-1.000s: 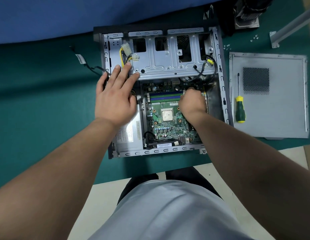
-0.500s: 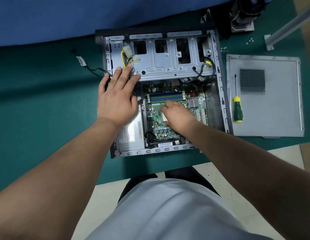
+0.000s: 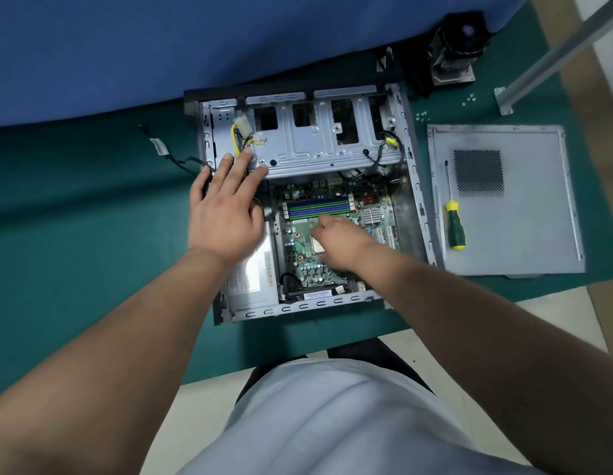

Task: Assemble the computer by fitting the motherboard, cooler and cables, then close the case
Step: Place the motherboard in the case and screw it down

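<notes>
Green mat (image 3: 75, 269) on table, blue cloth (image 3: 161, 46) behind (pale floor (image 3: 202, 399)).

Right hand (image 3: 342, 243) slid left across motherboard (image 3: 299, 248) (onto its centre).

Green motherboard (image 3: 303, 250), green-and-yellow screwdriver (image 3: 455, 228), grey side panel (image 3: 524, 234), teal mat (image 3: 75, 234).

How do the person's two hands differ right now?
The left hand lies flat with its fingers spread, reaching the metal drive cage; the right hand has its fingers curled, down on the motherboard. The left sits at the case's left side, the right near its middle. Both are inside the open case.
</notes>
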`<state>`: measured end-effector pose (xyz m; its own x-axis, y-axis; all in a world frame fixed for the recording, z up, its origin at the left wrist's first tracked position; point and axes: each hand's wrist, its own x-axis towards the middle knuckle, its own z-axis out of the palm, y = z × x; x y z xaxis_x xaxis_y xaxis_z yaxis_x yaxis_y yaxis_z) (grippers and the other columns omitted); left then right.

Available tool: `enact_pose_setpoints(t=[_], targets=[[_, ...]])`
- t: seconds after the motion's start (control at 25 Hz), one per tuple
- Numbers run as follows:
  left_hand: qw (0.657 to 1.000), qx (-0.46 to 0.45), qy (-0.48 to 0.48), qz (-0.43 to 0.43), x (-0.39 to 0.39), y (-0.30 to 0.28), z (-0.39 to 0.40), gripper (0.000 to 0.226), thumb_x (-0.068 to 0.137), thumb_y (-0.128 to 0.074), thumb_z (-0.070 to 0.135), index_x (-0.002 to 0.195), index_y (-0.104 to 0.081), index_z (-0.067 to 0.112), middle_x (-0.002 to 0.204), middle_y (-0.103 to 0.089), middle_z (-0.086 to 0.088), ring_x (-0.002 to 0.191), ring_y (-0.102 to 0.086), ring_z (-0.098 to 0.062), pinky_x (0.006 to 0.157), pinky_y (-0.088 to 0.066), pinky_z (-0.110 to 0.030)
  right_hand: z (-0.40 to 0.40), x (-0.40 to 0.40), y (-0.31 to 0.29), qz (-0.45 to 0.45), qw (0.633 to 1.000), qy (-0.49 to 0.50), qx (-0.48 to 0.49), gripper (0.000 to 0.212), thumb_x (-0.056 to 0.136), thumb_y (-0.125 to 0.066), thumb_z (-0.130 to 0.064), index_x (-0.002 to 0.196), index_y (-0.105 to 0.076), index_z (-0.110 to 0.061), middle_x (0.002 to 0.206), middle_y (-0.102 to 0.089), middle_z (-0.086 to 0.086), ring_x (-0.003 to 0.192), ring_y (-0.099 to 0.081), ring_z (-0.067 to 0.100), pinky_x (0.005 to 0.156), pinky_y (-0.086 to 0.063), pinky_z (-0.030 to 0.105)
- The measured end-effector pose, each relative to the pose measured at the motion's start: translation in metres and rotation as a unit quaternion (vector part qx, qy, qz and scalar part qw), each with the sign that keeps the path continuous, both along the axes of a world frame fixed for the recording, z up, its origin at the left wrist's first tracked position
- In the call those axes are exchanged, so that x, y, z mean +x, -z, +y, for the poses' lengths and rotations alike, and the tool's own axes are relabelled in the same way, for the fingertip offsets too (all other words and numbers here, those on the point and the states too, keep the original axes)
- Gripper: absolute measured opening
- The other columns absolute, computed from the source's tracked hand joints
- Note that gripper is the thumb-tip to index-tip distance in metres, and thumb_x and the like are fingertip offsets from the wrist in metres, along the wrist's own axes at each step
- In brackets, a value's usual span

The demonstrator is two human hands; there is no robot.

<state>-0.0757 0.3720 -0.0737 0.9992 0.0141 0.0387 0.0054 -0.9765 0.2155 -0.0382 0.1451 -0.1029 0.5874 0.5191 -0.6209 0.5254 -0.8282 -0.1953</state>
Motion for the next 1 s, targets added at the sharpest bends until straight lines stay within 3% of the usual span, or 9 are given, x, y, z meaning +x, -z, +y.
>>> enact_pose_setpoints(t=[0.12, 0.2, 0.28, 0.4, 0.48, 0.56, 0.76, 1.0], targets=[[1.000, 0.008, 0.002, 0.009, 0.000, -0.002, 0.000, 0.063, 0.091, -0.038, 0.033, 0.154, -0.037, 0.038, 0.170, -0.018, 0.011, 0.157, -0.016, -0.016, 0.127, -0.007, -0.045, -0.018, 0.002, -0.021, 0.064, 0.998, -0.012, -0.003, 0.065, 0.101, -0.058, -0.034, 0.159, -0.032, -0.021, 0.166, -0.027, 0.000, 0.147, -0.035, 0.028, 0.120, -0.034, 0.045], [1.000, 0.021, 0.009, 0.013, -0.001, -0.003, -0.002, 0.062, 0.093, -0.036, 0.035, 0.156, -0.034, 0.037, 0.171, -0.015, 0.011, 0.158, -0.013, -0.017, 0.127, -0.008, -0.045, -0.035, 0.000, -0.036, -0.008, 0.998, -0.004, 0.056, 0.054, 0.101, -0.056, -0.031, 0.152, -0.044, -0.019, 0.159, -0.041, 0.003, 0.143, -0.041, 0.028, 0.121, -0.032, 0.044], [0.999, 0.049, 0.013, 0.013, -0.003, -0.005, -0.003, 0.063, 0.095, -0.033, 0.036, 0.158, -0.031, 0.036, 0.172, -0.012, 0.010, 0.159, -0.007, -0.022, 0.127, -0.007, -0.048, -0.055, 0.004, -0.050, -0.146, 0.985, -0.039, 0.088, 0.041, 0.098, -0.057, -0.028, 0.138, -0.060, -0.019, 0.145, -0.057, 0.003, 0.145, -0.040, 0.026, 0.126, -0.018, 0.044], [0.990, 0.124, 0.064, 0.012, 0.001, -0.010, -0.005, 0.072, 0.092, -0.038, 0.033, 0.161, -0.021, 0.036, 0.173, -0.010, 0.006, 0.159, -0.001, -0.031, 0.126, -0.003, -0.052, -0.097, 0.021, -0.067, -0.238, 0.967, -0.077, 0.045, 0.036, 0.096, -0.056, -0.036, 0.127, -0.069, -0.022, 0.137, -0.063, -0.001, 0.152, -0.027, 0.023, 0.127, -0.001, 0.050], [0.973, 0.169, 0.155, 0.031, 0.015, -0.016, -0.007, 0.086, 0.089, -0.047, 0.024, 0.164, -0.007, 0.035, 0.173, -0.006, 0.005, 0.159, 0.000, -0.028, 0.128, -0.004, -0.049, -0.117, 0.032, -0.072, -0.194, 0.977, -0.089, -0.002, 0.039, 0.098, -0.050, -0.046, 0.126, -0.069, -0.027, 0.140, -0.060, -0.005, 0.156, -0.016, 0.021, 0.126, 0.003, 0.055], [0.964, 0.175, 0.193, 0.062, 0.039, -0.022, -0.014, 0.091, 0.094, -0.050, 0.020, 0.163, 0.006, 0.036, 0.173, -0.001, 0.004, 0.159, -0.001, -0.026, 0.129, -0.007, -0.047, -0.125, 0.039, -0.074, -0.144, 0.983, -0.111, -0.013, 0.035, 0.097, -0.048, -0.043, 0.120, -0.072, -0.032, 0.143, -0.055, -0.006, 0.156, -0.007, 0.022, 0.123, 0.009, 0.058], [0.958, 0.200, 0.108, 0.175, 0.083, -0.027, -0.052, 0.119, 0.087, -0.055, -0.009, 0.154, 0.027, 0.045, 0.171, 0.018, -0.004, 0.155, -0.002, -0.047, 0.126, -0.011, -0.057, -0.129, 0.048, -0.077, -0.087, 0.987, -0.134, 0.005, 0.039, 0.078, -0.056, -0.029, 0.112, -0.073, -0.039, 0.149, -0.047, -0.012, 0.155, -0.001, 0.022, 0.120, 0.020, 0.058], [0.950, 0.229, 0.118, 0.178, 0.082, -0.028, -0.061, 0.126, 0.086, -0.059, -0.012, 0.153, 0.034, 0.040, 0.170, 0.020, -0.012, 0.153, -0.009, -0.051, 0.125, -0.015, -0.060, -0.139, 0.043, -0.078, -0.079, 0.988, -0.125, 0.048, 0.021, 0.089, -0.054, -0.031, 0.092, -0.074, -0.035, 0.131, -0.058, -0.020, 0.154, -0.008, 0.019, 0.121, 0.019, 0.055]])
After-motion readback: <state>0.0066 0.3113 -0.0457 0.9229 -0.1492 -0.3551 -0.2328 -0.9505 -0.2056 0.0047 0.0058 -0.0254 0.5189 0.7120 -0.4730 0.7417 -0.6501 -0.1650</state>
